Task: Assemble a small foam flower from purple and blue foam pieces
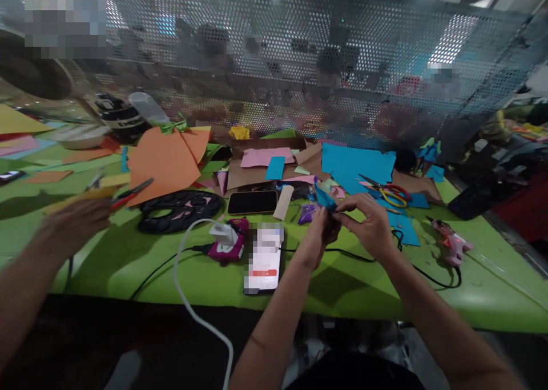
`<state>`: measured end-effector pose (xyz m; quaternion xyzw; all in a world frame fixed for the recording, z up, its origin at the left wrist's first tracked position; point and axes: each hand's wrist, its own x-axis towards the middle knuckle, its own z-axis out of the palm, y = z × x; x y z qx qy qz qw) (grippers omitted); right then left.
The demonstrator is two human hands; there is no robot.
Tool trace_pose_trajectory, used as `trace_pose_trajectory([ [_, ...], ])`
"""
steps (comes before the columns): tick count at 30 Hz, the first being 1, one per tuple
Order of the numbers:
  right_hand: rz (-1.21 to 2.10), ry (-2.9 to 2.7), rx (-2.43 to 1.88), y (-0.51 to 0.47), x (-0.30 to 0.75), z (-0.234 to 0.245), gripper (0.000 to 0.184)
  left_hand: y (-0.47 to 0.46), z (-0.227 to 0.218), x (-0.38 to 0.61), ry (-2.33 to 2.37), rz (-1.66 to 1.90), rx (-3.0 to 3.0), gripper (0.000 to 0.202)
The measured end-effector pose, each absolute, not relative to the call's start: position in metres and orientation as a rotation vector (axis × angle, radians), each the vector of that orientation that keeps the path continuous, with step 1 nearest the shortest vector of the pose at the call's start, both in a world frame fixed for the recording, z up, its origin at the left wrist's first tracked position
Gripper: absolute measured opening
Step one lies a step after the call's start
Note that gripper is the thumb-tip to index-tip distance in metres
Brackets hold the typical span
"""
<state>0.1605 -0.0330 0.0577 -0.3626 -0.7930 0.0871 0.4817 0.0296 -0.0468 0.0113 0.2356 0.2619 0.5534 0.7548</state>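
From the left I see a co-worker's hand point(72, 225) over the green desk point(111, 258), then my left hand point(319, 233) and right hand point(370, 224) — both pinching one blue paper piece point(324, 198) above the desk's middle — with a glue gun point(449, 242) lying further right.

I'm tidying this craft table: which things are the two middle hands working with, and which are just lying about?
In use:
blue scrap, pinched between left hand and right hand

Lying about:
scissors, glue gun, dark phone, lit phone, orange sheet, black cutout, blue sheet
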Motion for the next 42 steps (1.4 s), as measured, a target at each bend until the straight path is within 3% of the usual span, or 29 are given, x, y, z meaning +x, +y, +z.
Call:
trace_pose_trajectory([
  [5, 0.435, -1.794, -0.895, -0.03, 0.167, 0.051, 0.01, -0.046, 0.009, 0.028, 0.464, 1.176, 0.466, 0.036],
  [15, 0.755, -1.629, -0.923, -0.03, 0.168, 0.046, 0.012, -0.047, 0.013, 0.026, 0.363, 1.14, 0.455, 0.044],
  [26, 0.373, -1.848, -0.89, -0.033, 0.161, 0.053, 0.007, -0.049, 0.013, 0.031, 0.488, 1.129, 0.542, 0.045],
  [42, 0.492, -1.838, -0.88, -0.024, 0.165, 0.053, 0.013, -0.051, 0.01, 0.029, 0.523, 1.084, 0.594, 0.048],
])
